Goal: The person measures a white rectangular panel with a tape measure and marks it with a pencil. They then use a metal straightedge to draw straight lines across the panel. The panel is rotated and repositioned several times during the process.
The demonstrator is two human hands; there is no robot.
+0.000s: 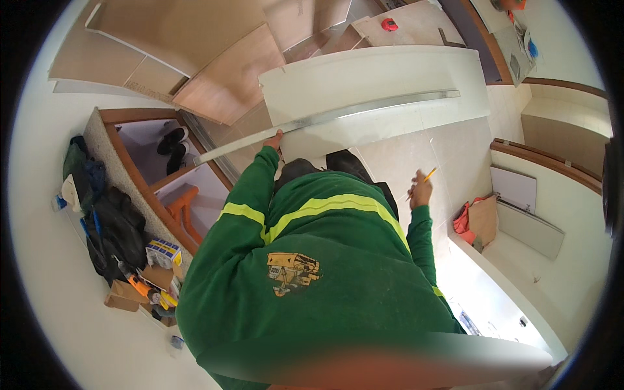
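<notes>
A long silvery metal straightedge [377, 104] lies slantwise across a pale board [312, 84], its left end sticking out past the board's edge. My left hand [275, 141] is closed on the straightedge near that left part, thumb toward the board. To the right, away from the board, my right hand [420, 191] is raised with a yellow pencil [429, 174] between its fingers. The pencil does not touch the board.
Large brown panels [227, 71] lean at the far left. A red tape measure [389, 25] rests on a far board. Shoes [174, 148] sit in an open cabinet at left; tools and boxes [153, 286] lie on its top. An orange-red bag [463, 223] stands at right.
</notes>
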